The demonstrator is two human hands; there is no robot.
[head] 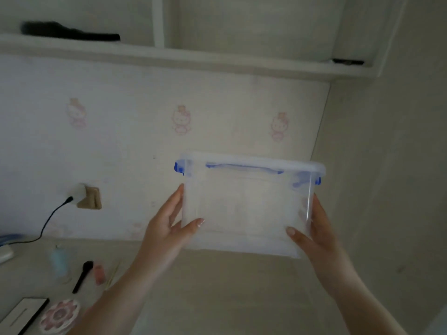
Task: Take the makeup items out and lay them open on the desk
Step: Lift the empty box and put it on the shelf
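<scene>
Both my hands hold a clear plastic storage box (246, 204) with a white lid and blue clips, lifted above the desk toward the back wall. My left hand (169, 226) grips its left side and my right hand (312, 233) its right side. The box looks empty through its walls. On the desk at lower left lie makeup items: a black brush (83, 275), a small pink tube (99, 274), a pale blue bottle (59, 262), a round pink flower-patterned compact (60, 315), a thin stick (112, 276) and a black-edged flat case (24, 315).
A beige desk top (229, 286) runs under the box. On the wall, a socket with a white plug and black cable (82, 195). A shelf (169, 56) overhead carries a dark object (67, 32). A side wall closes the right.
</scene>
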